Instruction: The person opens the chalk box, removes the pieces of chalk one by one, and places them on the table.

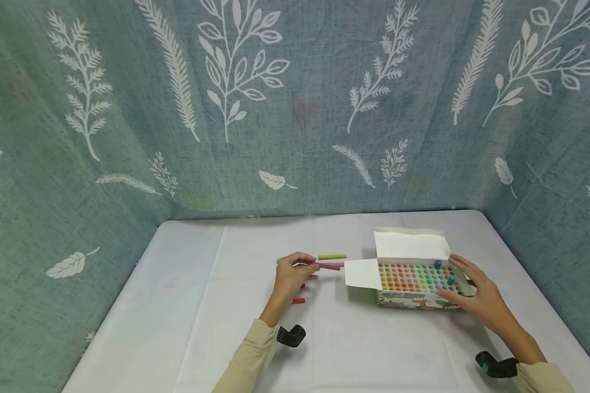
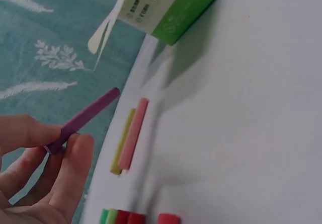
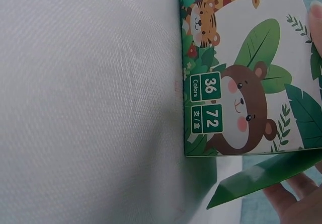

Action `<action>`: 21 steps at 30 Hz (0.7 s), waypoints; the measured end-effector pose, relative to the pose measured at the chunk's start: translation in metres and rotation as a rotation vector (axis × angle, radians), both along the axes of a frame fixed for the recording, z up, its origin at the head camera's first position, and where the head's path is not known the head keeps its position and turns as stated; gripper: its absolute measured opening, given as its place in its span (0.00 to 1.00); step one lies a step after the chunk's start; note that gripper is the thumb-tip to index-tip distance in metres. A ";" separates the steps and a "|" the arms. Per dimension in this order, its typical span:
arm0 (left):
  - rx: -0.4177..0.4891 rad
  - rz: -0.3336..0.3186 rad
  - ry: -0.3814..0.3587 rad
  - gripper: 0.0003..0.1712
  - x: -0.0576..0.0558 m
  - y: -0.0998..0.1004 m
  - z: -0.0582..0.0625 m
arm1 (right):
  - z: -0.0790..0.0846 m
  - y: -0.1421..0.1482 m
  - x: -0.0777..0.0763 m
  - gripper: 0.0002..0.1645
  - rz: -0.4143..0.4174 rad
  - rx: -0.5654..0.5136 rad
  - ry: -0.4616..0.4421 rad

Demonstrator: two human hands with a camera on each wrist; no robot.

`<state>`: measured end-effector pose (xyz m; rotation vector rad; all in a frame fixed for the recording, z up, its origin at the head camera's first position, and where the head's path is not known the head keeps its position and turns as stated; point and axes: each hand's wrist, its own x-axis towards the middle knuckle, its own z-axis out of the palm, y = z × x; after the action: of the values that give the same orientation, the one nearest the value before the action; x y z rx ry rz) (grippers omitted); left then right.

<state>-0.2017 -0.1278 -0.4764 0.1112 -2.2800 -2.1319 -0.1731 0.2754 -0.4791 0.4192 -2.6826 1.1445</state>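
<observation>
My left hand (image 1: pixel 291 277) pinches a purple crayon-like stick (image 2: pixel 88 116) by one end between thumb and fingers, its free end toward the box. Below it lie a yellow-green stick (image 1: pixel 332 256) and a pink stick (image 2: pixel 134 133). My right hand (image 1: pixel 484 300) grips the right end of an open cardboard box (image 1: pixel 413 301), with the thumb at the front and fingers at the back. Round holes fill the top of the box, many showing coloured sticks inside. A dark blue stick (image 1: pixel 438 264) and a teal stick (image 1: pixel 451 280) stand higher than the others.
Beside my left hand lie red sticks (image 1: pixel 299 301) and green ones (image 2: pixel 104 216), partly hidden in the head view. The box's white lid (image 1: pixel 410 244) stands raised behind, and a side flap (image 1: pixel 363 273) sticks out left. A leaf-patterned curtain (image 1: pixel 295 109) surrounds the white table (image 1: pixel 201 327).
</observation>
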 end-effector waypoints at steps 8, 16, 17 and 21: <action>0.071 -0.003 -0.032 0.13 -0.004 0.015 -0.007 | 0.001 -0.002 -0.001 0.49 -0.003 -0.001 0.004; 0.022 -0.012 -0.049 0.11 -0.010 0.029 -0.013 | 0.000 -0.001 0.000 0.49 -0.013 0.001 0.014; -0.010 -0.008 -0.045 0.10 -0.012 0.030 -0.014 | 0.000 -0.001 0.000 0.49 -0.013 0.000 0.014; -0.217 -0.024 -0.001 0.08 -0.015 0.031 -0.017 | 0.000 -0.001 -0.001 0.49 -0.012 -0.001 0.004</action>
<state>-0.2166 -0.0965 -0.4930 0.0818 -2.5067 -1.8778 -0.1736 0.2746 -0.4793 0.4046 -2.6772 1.1410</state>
